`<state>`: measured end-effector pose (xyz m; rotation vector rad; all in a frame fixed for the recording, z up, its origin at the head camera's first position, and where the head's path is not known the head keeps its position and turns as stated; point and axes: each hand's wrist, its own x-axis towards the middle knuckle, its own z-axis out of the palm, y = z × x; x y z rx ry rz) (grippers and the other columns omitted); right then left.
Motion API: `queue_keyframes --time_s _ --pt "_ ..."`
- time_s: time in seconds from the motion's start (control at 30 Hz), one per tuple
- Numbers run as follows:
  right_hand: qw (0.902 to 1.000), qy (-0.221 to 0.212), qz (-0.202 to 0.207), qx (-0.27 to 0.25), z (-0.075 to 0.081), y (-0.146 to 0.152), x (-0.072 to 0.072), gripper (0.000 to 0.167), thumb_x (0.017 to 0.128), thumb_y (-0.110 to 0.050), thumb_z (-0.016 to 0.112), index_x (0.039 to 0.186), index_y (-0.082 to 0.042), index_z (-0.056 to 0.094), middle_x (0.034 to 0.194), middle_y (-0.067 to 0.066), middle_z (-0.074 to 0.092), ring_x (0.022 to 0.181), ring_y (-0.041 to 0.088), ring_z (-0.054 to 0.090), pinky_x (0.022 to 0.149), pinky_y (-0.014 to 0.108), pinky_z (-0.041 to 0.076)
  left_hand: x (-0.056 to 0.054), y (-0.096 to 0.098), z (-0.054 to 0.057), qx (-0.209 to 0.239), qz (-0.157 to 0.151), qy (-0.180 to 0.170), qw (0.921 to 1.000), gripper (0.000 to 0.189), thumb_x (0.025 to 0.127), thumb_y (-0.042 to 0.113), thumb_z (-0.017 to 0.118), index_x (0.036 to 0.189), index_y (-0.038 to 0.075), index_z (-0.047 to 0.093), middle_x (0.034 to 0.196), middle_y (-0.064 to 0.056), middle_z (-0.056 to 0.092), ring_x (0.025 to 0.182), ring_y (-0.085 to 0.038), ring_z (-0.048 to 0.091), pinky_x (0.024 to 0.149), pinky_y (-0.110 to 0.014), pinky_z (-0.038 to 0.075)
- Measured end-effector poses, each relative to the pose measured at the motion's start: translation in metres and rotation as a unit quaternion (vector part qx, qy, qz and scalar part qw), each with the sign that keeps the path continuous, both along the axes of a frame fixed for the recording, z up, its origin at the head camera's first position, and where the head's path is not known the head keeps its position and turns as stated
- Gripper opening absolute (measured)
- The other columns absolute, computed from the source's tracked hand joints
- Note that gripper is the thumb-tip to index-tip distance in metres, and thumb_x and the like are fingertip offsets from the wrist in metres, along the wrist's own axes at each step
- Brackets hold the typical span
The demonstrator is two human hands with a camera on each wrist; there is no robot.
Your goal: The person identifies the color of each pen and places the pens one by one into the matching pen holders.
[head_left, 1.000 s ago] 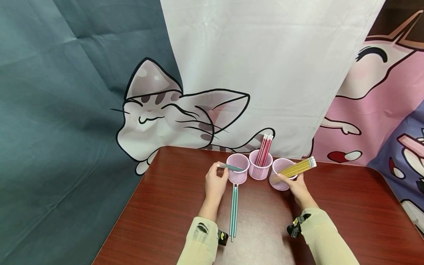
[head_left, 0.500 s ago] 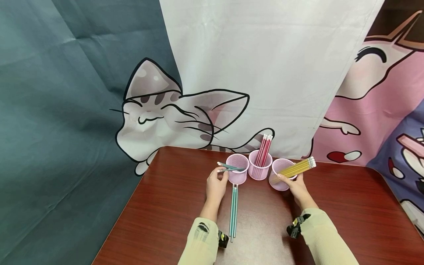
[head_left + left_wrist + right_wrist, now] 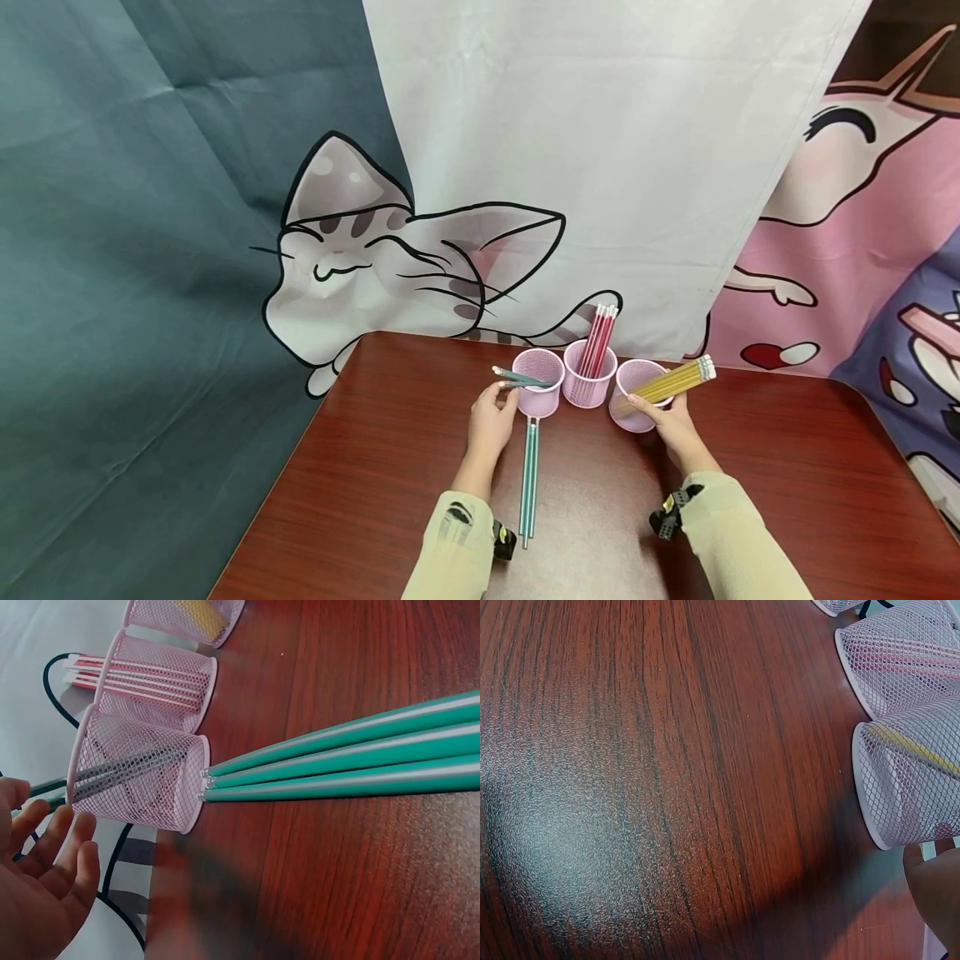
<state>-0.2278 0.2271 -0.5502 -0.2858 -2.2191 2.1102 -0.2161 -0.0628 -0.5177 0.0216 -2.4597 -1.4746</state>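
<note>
My left hand point(image 3: 491, 425) pinches the upper end of a green pencil point(image 3: 56, 801) at the rim of the left pink mesh pencil cup point(image 3: 540, 404). Beside it, another green pencil point(image 3: 508, 374) leans in the same cup. Three more green pencils point(image 3: 337, 754) lie on the table just in front of that cup. My right hand point(image 3: 678, 429) grips the right pencil cup point(image 3: 630, 417) near its rim, thumb across the front. Out of this cup a bundle of yellow pencils point(image 3: 671, 382) slants to the right. The right wrist view shows only part of the hand against the mesh.
Between the two held cups stands a middle pencil cup point(image 3: 588, 390) with several red pencils point(image 3: 597, 342) in it. All three cups are in a row near the back edge of the brown wooden table point(image 3: 390, 450). A printed cloth point(image 3: 600, 167) hangs right behind them.
My left hand first held one green pencil over the left cup; a second pencil end has come into sight beside it. The hand has lowered slightly. My right hand has stayed still.
</note>
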Motion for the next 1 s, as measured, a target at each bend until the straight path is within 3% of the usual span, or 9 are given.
queue_keyframes --time_s 0.33,0.6,1.0 --pt "1.0000 -0.007 0.001 0.001 0.002 0.001 0.000 0.089 0.084 -0.016 0.068 0.145 -0.013 0.003 0.143 0.015 0.021 0.130 0.023 0.019 0.110 0.036 0.012 0.001 -0.003 0.000 -0.060 -0.052 -0.070 0.9944 0.012 0.083 0.016 0.062 0.092 0.011 0.067 0.079 0.005 0.064 0.070 -0.009 0.058 0.063 -0.026 0.046" --pt "1.0000 -0.006 -0.001 0.002 0.000 0.002 0.000 0.089 0.084 -0.015 0.068 0.145 -0.013 0.004 0.142 0.015 0.022 0.129 0.022 0.021 0.109 0.035 0.013 0.007 -0.006 -0.006 -0.134 -0.077 -0.134 0.9789 0.004 0.080 0.022 0.065 0.082 0.018 0.064 0.074 0.010 0.060 0.069 -0.009 0.054 0.061 -0.027 0.042" --pt "1.0000 -0.001 -0.001 0.003 0.001 -0.001 0.001 0.087 0.084 -0.015 0.068 0.145 -0.013 0.005 0.138 0.013 0.025 0.128 0.020 0.023 0.109 0.034 0.013 0.010 -0.007 -0.020 -0.177 -0.074 -0.146 0.9705 0.008 0.078 0.022 0.067 0.075 0.016 0.062 0.068 0.008 0.057 0.064 -0.009 0.053 0.058 -0.027 0.042"
